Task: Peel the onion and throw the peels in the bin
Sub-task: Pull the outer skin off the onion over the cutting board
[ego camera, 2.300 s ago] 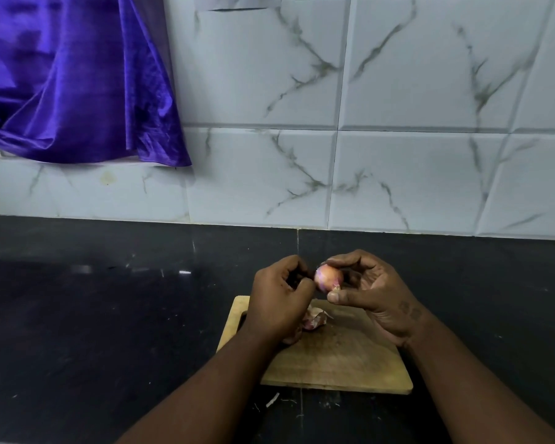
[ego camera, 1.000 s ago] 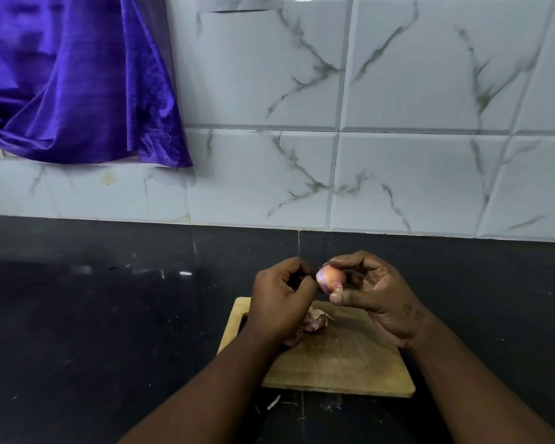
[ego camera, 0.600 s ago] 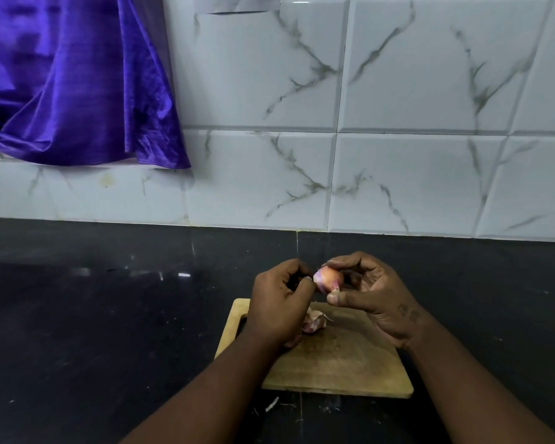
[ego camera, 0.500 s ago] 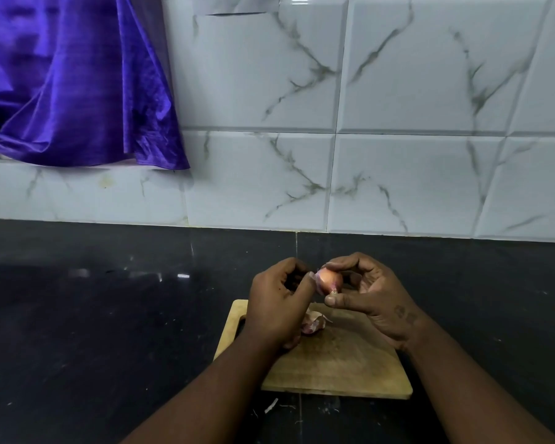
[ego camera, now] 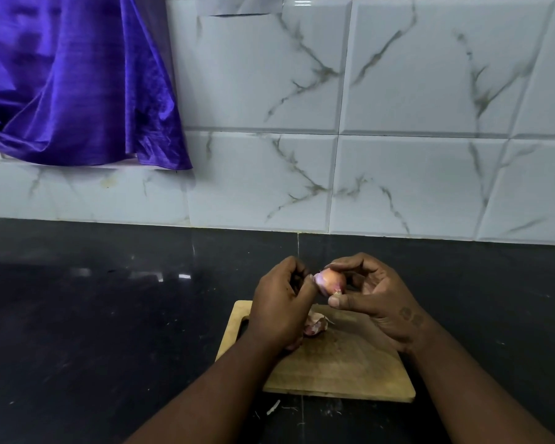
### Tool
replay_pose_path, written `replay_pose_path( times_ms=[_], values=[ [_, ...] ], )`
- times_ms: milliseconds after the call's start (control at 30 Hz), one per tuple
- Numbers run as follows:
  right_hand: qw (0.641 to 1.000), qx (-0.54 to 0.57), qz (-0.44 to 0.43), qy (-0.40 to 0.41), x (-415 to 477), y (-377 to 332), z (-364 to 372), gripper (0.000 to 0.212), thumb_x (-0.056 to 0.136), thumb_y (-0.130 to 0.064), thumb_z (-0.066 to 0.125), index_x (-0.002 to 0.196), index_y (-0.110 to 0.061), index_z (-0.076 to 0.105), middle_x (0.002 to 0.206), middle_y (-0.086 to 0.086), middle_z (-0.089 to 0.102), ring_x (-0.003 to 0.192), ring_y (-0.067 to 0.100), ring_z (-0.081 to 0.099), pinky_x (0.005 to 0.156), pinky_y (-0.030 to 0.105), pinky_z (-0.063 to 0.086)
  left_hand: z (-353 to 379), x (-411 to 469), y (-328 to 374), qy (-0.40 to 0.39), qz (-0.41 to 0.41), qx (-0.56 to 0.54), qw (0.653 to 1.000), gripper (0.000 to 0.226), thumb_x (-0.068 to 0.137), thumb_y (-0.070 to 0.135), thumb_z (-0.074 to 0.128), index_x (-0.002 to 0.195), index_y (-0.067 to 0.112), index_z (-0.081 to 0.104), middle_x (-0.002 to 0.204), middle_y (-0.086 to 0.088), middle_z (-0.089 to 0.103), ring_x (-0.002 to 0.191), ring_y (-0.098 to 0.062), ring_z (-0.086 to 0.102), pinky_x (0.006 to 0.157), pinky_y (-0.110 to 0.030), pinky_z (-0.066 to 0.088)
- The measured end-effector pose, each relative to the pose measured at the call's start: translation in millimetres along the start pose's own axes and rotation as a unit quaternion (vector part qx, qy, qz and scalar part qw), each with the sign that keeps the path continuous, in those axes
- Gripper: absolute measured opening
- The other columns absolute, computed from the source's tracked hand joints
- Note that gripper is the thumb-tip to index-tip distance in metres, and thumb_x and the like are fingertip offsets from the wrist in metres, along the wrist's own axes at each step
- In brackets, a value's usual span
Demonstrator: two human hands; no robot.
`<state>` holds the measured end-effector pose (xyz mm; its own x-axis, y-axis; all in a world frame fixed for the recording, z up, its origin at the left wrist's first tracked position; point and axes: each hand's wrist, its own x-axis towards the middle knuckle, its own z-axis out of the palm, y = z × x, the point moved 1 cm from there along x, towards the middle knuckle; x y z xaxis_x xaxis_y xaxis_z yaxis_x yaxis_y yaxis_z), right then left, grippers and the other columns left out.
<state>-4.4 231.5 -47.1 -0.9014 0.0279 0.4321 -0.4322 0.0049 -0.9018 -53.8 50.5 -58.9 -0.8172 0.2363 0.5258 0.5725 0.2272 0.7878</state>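
Lower centre: right hand (ego camera: 374,298) fingers pinch onion (ego camera: 330,281) above cutting board (ego camera: 343,363); left hand (ego camera: 281,307) fingers narrow, picking skin. Risk: slick onion slips, peel scraps (ego camera: 315,325) scatter.

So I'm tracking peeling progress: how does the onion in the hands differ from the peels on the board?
The onion is round and whole, held up between the left hand and right hand; the peels lie crumpled on the cutting board. The onion looks orange-pink and smooth, the peels paler and wrinkled. Both show pinkish tones.
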Motion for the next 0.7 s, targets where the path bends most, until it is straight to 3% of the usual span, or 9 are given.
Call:
replay_pose_path(
  times_ms=[233,400,567,700],
  values=[
    [0.996,0.074,0.039,-0.013,-0.2,-4.0,1.2,0.064,0.05,-0.016,0.102,0.106,-0.009,0.072,0.116,0.021,0.072,0.108,0.033,0.07,0.09,0.038,0.06,-0.6,1.4,-1.3,-0.028,-0.029,0.045,0.998,0.016,0.098,0.023,0.064,0.084,0.025,0.058,0.075,0.004,0.06,0.07,-0.013,0.055,0.063,-0.041,0.047],
    [0.993,0.109,0.038,0.015,1.1,-8.3,-2.5,0.07,0.047,-0.024,0.103,0.108,-0.011,0.071,0.116,0.018,0.073,0.109,0.032,0.07,0.093,0.039,0.059,-1.8,-1.4,-0.9,-0.052,-0.042,0.055,0.996,0.026,0.095,0.029,0.069,0.072,0.025,0.058,0.068,0.002,0.062,0.068,-0.022,0.062,0.062,-0.043,0.05],
    [0.996,0.056,0.065,-0.011,-2.7,-6.8,0.3,0.061,0.064,-0.004,0.091,0.121,-0.013,0.072,0.125,0.019,0.071,0.114,0.034,0.069,0.095,0.044,0.057,-3.5,-5.0,4.5,-0.059,-0.002,0.018,0.998,0.03,0.09,0.038,0.051,0.066,0.022,0.061,0.064,-0.004,0.061,0.065,-0.025,0.06,0.061,-0.058,0.051],
    [0.997,0.029,0.066,-0.018,-5.1,-8.8,2.1,0.056,0.067,-0.001,0.087,0.12,-0.012,0.074,0.123,0.014,0.073,0.119,0.035,0.068,0.099,0.045,0.056,-3.4,-6.0,5.6,-0.049,0.023,0.005,0.999,0.035,0.092,0.049,0.052,0.069,0.023,0.06,0.063,-0.002,0.056,0.061,-0.022,0.055,0.058,-0.051,0.046]
  ],
)
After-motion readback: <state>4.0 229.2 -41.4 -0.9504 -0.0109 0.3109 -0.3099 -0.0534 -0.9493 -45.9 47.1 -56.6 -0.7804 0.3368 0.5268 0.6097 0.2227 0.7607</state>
